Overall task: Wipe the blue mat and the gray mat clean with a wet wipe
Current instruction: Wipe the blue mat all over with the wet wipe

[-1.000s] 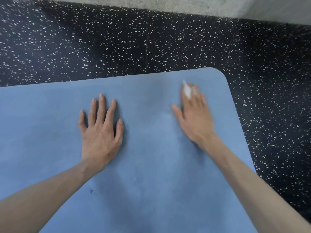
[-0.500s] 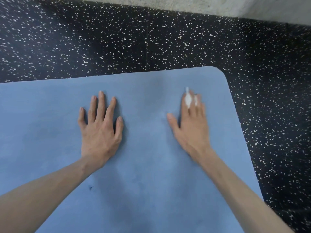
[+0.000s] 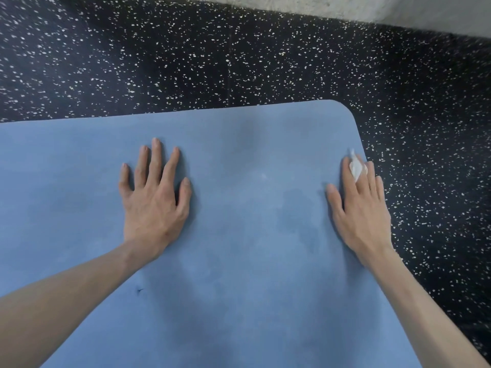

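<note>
Fingers (image 3: 372, 187) flat, pressing wet wipe (image 3: 356, 168) at blue mat (image 3: 239, 261) right edge.

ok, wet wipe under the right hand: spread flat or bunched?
Cannot tell. The right hand lies flat on the blue mat, hiding the wet wipe; only a small white peak pokes up between the fingers.

I am pressing my left hand (image 3: 154, 208) flat, fingers spread and straight. My right hand (image 3: 358, 208) is lying palm down, fingers straight and close together, both forearms reaching forward.
</note>
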